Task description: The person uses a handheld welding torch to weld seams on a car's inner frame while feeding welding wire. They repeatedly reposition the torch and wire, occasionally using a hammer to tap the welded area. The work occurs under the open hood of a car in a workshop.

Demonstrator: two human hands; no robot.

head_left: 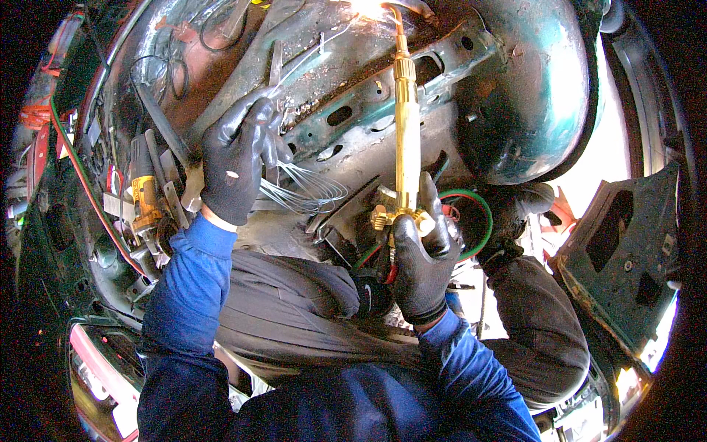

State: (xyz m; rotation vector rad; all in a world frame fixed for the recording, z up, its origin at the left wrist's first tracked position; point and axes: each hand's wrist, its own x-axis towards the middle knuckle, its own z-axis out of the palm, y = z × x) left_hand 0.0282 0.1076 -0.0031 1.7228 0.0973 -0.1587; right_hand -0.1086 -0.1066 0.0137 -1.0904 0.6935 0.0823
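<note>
My right hand (426,258), in a black coated glove, is closed round the lower end of a brass gas torch (407,147), by its valve knobs. The torch points up and away from me. At its bent tip a bright flame (368,9) glares against rusty sheet metal at the top edge and washes out the detail there. My left hand (239,151), also gloved, with a small hole on its back, pinches a thin welding wire (308,61) that runs up toward the flame. The wire's loose coil (305,190) hangs beside that hand's fingers.
Around me is a car body with a green rounded wheel arch (530,96) and a perforated rail (331,121). A yellow power tool (146,199) lies at left, near a red-and-green hose (85,171). Another green hose (489,221) loops by my right hand. A green panel (622,258) stands at right.
</note>
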